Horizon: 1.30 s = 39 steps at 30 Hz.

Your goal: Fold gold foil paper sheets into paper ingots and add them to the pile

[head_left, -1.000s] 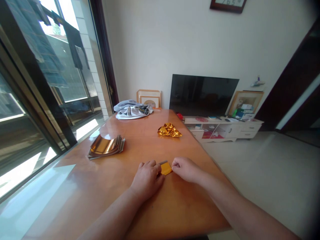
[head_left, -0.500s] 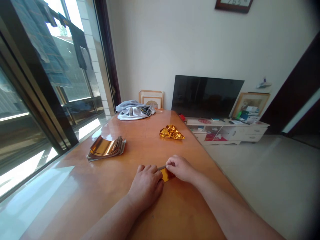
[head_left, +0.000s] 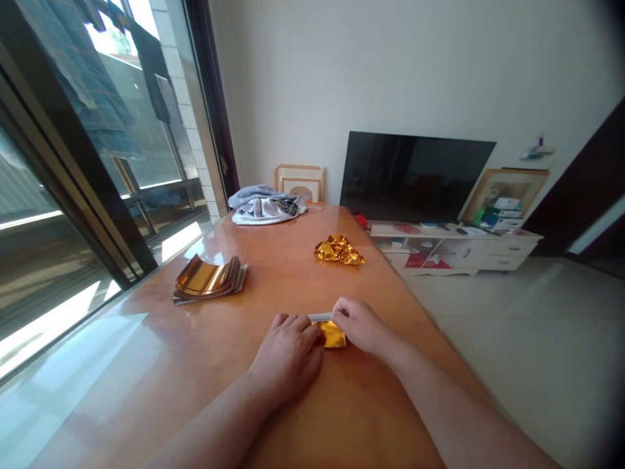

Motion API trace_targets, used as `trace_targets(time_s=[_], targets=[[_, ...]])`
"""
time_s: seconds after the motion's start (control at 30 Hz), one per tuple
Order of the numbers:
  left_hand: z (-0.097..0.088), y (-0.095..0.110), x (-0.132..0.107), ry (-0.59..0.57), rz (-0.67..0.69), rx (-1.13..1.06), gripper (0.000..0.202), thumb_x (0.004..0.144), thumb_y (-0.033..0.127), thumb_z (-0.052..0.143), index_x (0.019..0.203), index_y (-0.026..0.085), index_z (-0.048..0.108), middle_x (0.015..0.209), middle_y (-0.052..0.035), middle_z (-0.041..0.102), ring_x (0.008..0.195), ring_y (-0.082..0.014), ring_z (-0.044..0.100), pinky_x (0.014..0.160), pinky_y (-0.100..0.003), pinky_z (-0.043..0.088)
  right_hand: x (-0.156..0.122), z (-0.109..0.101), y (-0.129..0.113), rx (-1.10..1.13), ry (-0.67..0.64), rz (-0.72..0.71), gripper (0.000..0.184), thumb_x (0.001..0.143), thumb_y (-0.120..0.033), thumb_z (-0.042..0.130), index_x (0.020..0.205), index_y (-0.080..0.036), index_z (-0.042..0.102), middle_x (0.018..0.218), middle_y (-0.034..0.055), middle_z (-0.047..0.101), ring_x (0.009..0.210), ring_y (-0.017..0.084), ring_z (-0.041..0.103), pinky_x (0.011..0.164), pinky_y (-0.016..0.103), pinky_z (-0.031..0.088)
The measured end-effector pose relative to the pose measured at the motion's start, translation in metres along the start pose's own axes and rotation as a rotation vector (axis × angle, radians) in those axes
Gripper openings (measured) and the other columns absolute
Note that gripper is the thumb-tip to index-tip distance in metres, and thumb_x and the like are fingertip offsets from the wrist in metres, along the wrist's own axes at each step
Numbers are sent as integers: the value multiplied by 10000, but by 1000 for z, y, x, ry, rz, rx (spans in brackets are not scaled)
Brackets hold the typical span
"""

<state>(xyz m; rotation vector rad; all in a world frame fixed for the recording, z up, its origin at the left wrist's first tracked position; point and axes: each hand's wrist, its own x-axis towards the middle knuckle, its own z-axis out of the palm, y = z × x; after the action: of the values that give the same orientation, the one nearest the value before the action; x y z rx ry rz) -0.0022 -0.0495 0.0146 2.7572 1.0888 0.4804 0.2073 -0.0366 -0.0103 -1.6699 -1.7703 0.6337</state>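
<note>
A small folded gold foil sheet lies on the wooden table between my hands, with a pale silver edge along its far side. My left hand rests on the sheet's left end, fingers curled against it. My right hand pinches its far right corner, and the fingers cover part of the fold. Farther up the table lies a crumpled gold foil ball. A curled stack of copper-gold foil sheets sits to the left.
A crumpled grey-white cloth lies at the table's far end. Beyond it stand framed pictures, a dark television and a white cabinet. A glass door runs along the table's left side, and a tiled floor lies right.
My right hand has shifted right along the sheet's far edge. More of the gold face now shows, and the silver edge lies straighter. The head view has also turned slightly.
</note>
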Motion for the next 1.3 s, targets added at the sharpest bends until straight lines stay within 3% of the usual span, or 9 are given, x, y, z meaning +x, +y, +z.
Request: trace_targets(time_s=[0.1,0.23,0.4,0.5,0.6,0.73,0.87,1.3], targets=[[0,1,1,-9,-3,-19,168,869,345,632,1003,253,673,978,-56,649,964,-242,583,907,-387,381,-4,3,-5,84,13,98,96,827,-234,513,752,-205,565,632,-24,616,588,131,571,519,218,376],[2,3,2,-18,14,3,156,887,356,614,982,250,676,970,-61,651,968,-245,587,901,-389,389,-10,5,-14,247,-71,240,32,833,-212,504,808,-224,518,519,-62,554,435,129,571,431,209,377],[4,4,1,-22,54,81,192,949,346,518,918,237,674,934,-66,657,900,-225,595,892,-403,379,-10,1,-12,272,-163,281,51,868,-258,491,857,-222,525,533,-32,609,471,164,624,441,222,415],[5,7,1,-13,58,137,249,971,341,472,873,232,673,892,-63,658,846,-215,594,913,-431,359,-7,-8,-3,176,-147,199,121,885,-277,476,864,-209,573,606,-11,638,552,158,628,503,228,423],[5,8,1,-21,73,172,305,991,314,418,839,233,670,868,-59,663,814,-208,590,923,-453,341,-6,-21,4,9,-41,-31,108,815,-186,529,828,-205,635,807,5,680,752,150,624,652,232,441],[5,9,2,-25,77,199,312,999,296,400,844,235,664,867,-54,667,818,-207,593,949,-472,318,-12,-36,6,-81,-224,-187,185,770,-128,560,842,-216,705,899,6,660,806,144,598,736,234,434],[6,10,3,-25,55,218,283,986,273,423,832,220,653,832,-50,666,783,-204,590,920,-466,321,-16,-41,8,-122,-342,-206,275,724,-84,582,909,-236,718,920,-4,631,773,133,585,685,217,418],[9,11,8,-13,-26,151,289,991,265,423,780,195,608,846,-48,629,824,-193,567,801,-370,345,-4,-36,17,-55,-328,-171,122,844,-283,651,874,-216,747,910,25,677,796,153,625,727,245,440]])
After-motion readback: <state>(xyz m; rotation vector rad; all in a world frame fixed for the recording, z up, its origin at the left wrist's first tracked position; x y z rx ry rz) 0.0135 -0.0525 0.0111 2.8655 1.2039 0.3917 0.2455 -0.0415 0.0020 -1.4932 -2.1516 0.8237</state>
